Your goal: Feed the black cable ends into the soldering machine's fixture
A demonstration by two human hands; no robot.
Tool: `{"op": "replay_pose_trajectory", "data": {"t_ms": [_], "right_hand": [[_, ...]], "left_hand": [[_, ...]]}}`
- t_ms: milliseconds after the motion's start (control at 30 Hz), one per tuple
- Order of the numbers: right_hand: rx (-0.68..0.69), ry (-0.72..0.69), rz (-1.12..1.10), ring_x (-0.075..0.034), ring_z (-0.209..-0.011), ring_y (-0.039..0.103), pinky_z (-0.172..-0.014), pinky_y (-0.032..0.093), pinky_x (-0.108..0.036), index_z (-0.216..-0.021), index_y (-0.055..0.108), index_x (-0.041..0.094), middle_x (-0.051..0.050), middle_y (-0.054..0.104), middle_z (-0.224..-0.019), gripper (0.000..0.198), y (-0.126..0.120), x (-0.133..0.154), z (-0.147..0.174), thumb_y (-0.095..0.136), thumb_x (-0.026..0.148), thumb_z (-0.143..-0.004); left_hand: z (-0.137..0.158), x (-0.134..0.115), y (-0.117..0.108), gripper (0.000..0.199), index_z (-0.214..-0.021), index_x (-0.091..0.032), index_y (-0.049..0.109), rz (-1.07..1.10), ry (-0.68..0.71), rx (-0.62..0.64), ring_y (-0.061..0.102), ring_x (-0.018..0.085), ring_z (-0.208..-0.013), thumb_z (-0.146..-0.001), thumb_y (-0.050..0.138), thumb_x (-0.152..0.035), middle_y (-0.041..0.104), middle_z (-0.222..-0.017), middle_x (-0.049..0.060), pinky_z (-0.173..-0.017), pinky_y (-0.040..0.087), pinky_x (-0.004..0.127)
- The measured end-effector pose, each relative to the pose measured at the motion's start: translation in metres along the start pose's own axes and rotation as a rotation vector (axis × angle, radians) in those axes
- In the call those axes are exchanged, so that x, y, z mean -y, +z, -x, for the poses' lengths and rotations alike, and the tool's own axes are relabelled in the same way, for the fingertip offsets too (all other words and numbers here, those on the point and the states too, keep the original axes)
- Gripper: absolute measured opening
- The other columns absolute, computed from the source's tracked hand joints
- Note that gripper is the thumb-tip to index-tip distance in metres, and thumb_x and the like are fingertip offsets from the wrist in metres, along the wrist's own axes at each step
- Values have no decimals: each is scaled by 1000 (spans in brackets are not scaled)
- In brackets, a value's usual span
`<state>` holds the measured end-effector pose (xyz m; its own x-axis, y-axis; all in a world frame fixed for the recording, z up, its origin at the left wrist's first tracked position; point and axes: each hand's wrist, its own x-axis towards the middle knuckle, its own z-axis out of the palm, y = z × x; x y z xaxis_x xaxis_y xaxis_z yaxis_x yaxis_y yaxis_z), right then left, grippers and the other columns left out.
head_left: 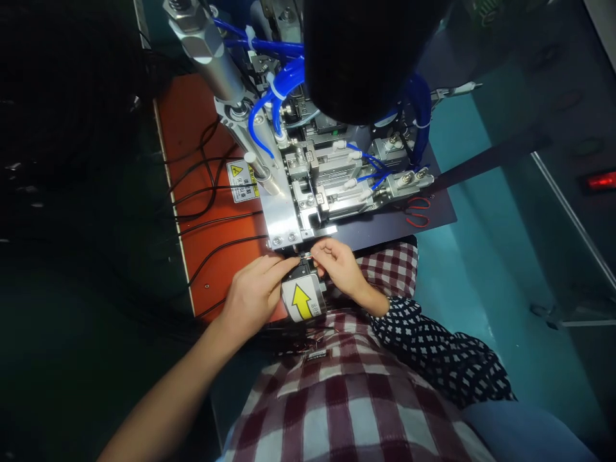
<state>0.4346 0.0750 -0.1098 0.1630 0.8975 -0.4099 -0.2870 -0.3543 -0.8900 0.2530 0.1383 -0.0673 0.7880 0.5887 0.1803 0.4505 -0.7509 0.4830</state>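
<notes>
At the near end of a metal machine [279, 215], my two hands meet over a small dark fixture [299, 269]. My left hand [255, 289] comes from the left, its fingertips pressed down at the fixture. My right hand [339, 263] pinches with thumb and forefinger on a tiny part [308, 256] with a whitish and reddish look, too small to name. The left fingertips touch or nearly touch that same spot; what lies under them is hidden. Just below sits a rounded block with a yellow arrow label [301, 300].
Blue air tubes [289, 77] and pneumatic cylinders [344, 192] stand beyond my hands. Black cables [212, 192] cross the orange-red board [192, 128] on the left. Red-handled scissors [418, 212] lie on the dark plate to the right. A dark cylinder [366, 58] hangs above.
</notes>
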Motion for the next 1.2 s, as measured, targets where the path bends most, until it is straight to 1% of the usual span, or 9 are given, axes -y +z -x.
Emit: {"op": "replay_pose_trajectory", "data": {"t_ms": [133,233,300,433,633,900,967,1100,1200], "right_hand": [[5,11,-11,-9,-46,46,-48,40,-25,-76,53,20,6,51,-55,25,4,3,0,65,41,-83],[45,26,-33,-9,-45,44,-49,39,-25,-76,53,19,7,50,-54,28,2,2,0,63,44,-84],[66,24,-45,-9,-46,45,-50,39,-26,-77,54,19,6,51,-56,30,-1,1,0,63,47,-84],[73,7,-64,-9,-48,48,-50,39,-26,-78,56,18,5,54,-60,31,-3,-1,0,66,47,-81],[74,53,-173,-9,-47,46,-50,37,-25,-75,57,18,6,54,-56,23,-2,-2,-3,69,38,-77],[40,12,-162,-9,-47,45,-51,36,-26,-74,56,19,6,51,-53,21,1,-6,-3,67,36,-78],[42,28,-174,-9,-47,45,-51,35,-26,-74,56,19,6,51,-53,20,1,-5,-3,67,35,-78],[66,51,-192,-10,-47,45,-52,36,-26,-73,57,18,6,52,-54,19,0,-3,-4,67,34,-76],[65,48,-189,-9,-47,46,-52,37,-26,-73,57,18,6,53,-54,20,-1,-3,-5,68,34,-75]], "left_hand": [[0,-6,0,31,-107,-14,69,-182,47,-1,59,19,-75,-91,43,-8,67,-85,8,-64,47,31],[1,-12,-1,31,-107,-17,70,-376,46,-9,57,25,-83,-90,46,-9,65,-89,11,-65,44,34],[2,-16,-1,32,-111,-18,69,-427,22,20,56,26,-86,-90,46,-9,63,-91,12,-66,44,35],[3,-23,2,35,-117,-8,63,-341,-26,123,55,24,-84,-89,42,-7,62,-97,14,-69,47,33],[3,-23,11,32,-116,-12,63,-204,-55,39,57,21,-86,-90,43,-10,63,-103,12,-73,50,30],[2,-24,26,36,-119,-13,61,-247,-121,49,55,23,-85,-88,42,-8,61,-102,13,-75,50,35],[3,-25,27,36,-117,-14,62,-194,-153,20,55,23,-87,-89,41,-7,59,-99,12,-77,51,36],[24,-28,20,34,-123,-14,56,43,-286,-101,55,22,-107,-94,38,-11,53,-114,13,-94,50,36],[52,-32,15,42,-137,-16,44,-67,-404,-97,50,26,-119,-96,39,-17,49,-128,15,-102,44,44]]}}
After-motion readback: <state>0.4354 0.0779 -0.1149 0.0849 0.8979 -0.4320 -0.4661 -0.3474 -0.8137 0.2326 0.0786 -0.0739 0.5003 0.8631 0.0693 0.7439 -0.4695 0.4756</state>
